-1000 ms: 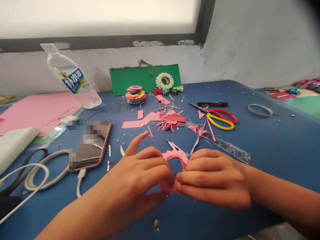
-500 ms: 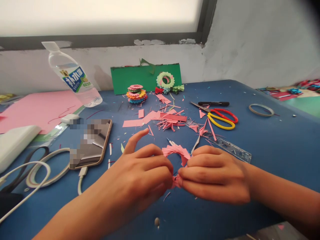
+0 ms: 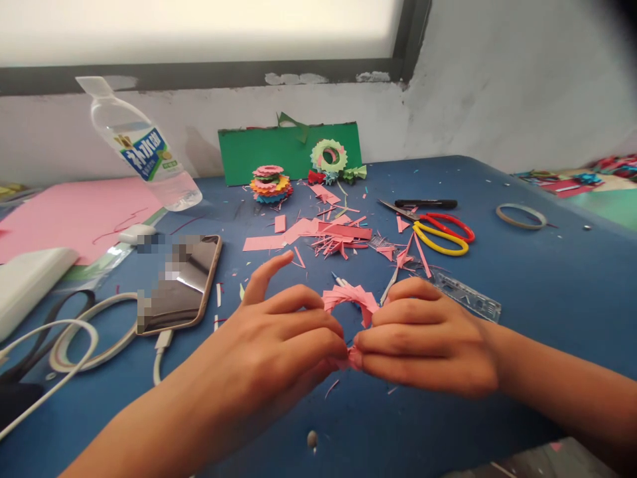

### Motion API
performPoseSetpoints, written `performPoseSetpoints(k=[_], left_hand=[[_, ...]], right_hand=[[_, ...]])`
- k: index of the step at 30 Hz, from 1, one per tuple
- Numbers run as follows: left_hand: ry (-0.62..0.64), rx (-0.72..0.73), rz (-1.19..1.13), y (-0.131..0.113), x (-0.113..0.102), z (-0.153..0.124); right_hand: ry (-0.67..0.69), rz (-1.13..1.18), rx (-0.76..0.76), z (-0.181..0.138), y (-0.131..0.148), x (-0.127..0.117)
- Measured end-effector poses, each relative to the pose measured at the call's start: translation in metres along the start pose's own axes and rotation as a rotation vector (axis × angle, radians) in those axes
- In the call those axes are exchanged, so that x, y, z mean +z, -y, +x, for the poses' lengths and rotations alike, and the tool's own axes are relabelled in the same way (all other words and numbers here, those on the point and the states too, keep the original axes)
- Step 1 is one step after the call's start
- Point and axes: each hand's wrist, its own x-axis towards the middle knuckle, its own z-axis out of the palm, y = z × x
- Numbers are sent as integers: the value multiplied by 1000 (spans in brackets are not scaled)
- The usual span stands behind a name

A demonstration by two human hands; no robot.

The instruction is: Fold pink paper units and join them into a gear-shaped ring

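Observation:
A ring of folded pink paper (image 3: 354, 297) is held between my two hands above the blue table. My left hand (image 3: 293, 332) grips its left side, fingers closed and little finger raised. On the other side, my right hand (image 3: 428, 338) pinches the ring with curled fingers. The fingertips of both hands nearly meet at the near part of the ring, which they mostly hide. Just beyond lie pink paper scraps (image 3: 338, 239) and a craft knife (image 3: 389, 287), partly covered by my right hand.
Red-and-yellow-handled scissors (image 3: 442, 232), a black pen (image 3: 426, 204), a clear ruler (image 3: 468, 297) and a tape roll (image 3: 520, 217) lie to the right. Left are a phone (image 3: 184, 282) with its cable and a bottle (image 3: 144, 149). Folded paper rings (image 3: 270, 184) stand by a green board (image 3: 249, 149).
My fingertips have drawn slightly closer together at the near part of the pink ring. The view has shifted a little; both hands keep their hold.

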Motion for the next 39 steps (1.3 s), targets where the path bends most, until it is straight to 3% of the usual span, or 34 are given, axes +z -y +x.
performPoseSetpoints(k=[16, 26, 32, 36, 39], left_hand=[[-3, 26, 39, 0, -1, -1], [-89, -2, -31, 1, -3, 2], [-120, -148, -152, 5, -1, 3], [-260, -229, -199, 7, 3, 0], [-329, -195, -193, 8, 7, -1]], right_hand=[[24, -55, 51, -1, 0, 0], [-95, -73, 98, -6, 4, 4], [-154, 38, 306, -4, 4, 12], [-180, 180, 440, 0, 1, 11], [-136, 332, 522, 2, 1, 9]])
